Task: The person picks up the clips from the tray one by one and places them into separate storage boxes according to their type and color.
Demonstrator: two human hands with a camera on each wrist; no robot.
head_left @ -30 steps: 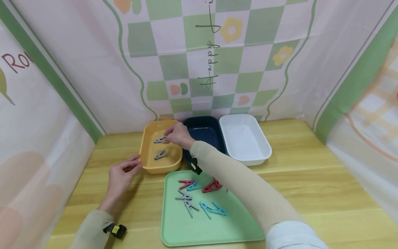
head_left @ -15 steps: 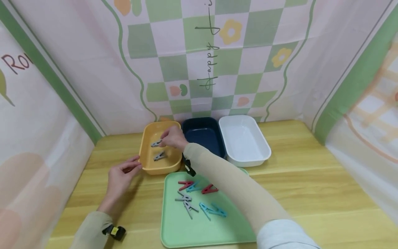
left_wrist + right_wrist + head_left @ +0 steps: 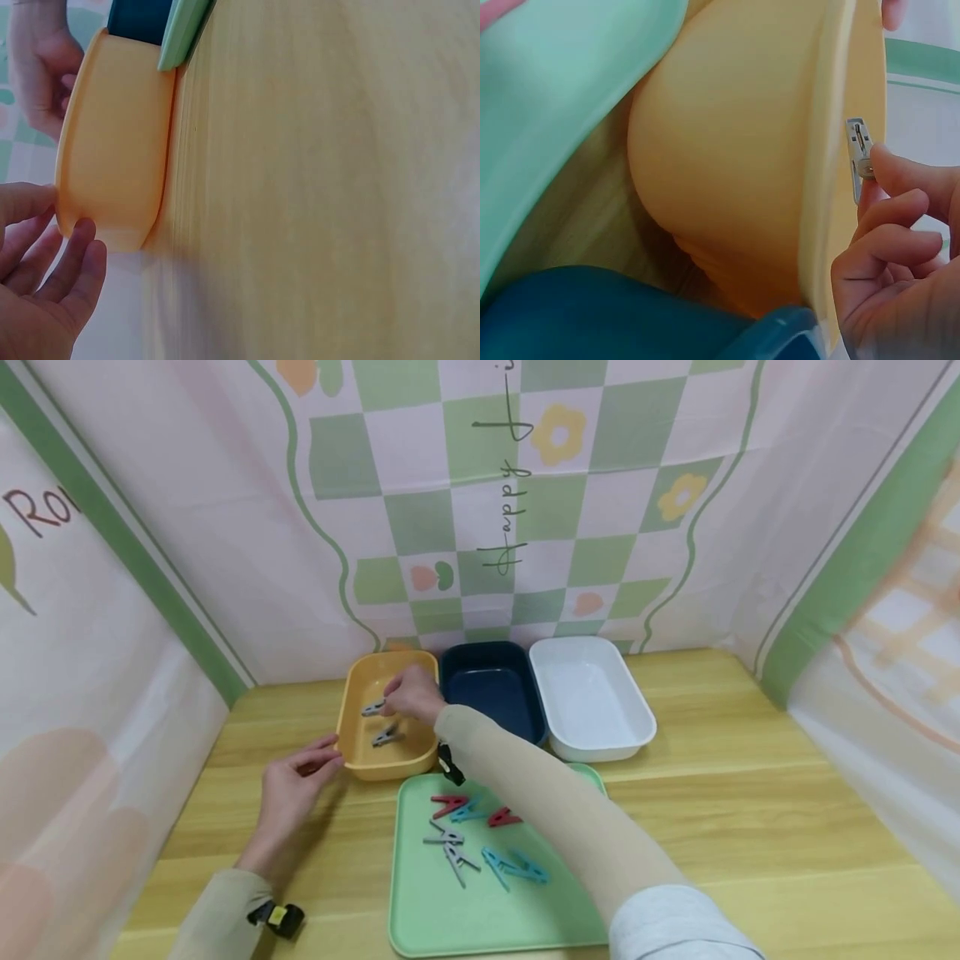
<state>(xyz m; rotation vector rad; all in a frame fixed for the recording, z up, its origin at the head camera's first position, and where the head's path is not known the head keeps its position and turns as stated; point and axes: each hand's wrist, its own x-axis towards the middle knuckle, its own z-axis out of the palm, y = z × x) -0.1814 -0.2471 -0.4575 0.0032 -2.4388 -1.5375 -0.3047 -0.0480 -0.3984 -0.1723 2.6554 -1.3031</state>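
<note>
One grey clip point(image 3: 386, 736) is laid in the yellow bin point(image 3: 386, 772), rim-held by the left hand point(image 3: 294, 787), a second clip point(image 3: 372, 708) is pinched above by the right hand point(image 3: 415, 692), other clips point(image 3: 453, 838) left on the green tray point(image 3: 487, 920) before it.

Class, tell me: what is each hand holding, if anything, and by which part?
The right hand pinches a grey clothespin by one end; which end is unclear. The left hand touches the yellow tray at its rim without plainly gripping it.

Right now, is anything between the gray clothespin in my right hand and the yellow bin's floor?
Nothing visible: your right hand holds the gray clothespin over the yellow bin, and the other clothespin there lies nearer you.
</note>
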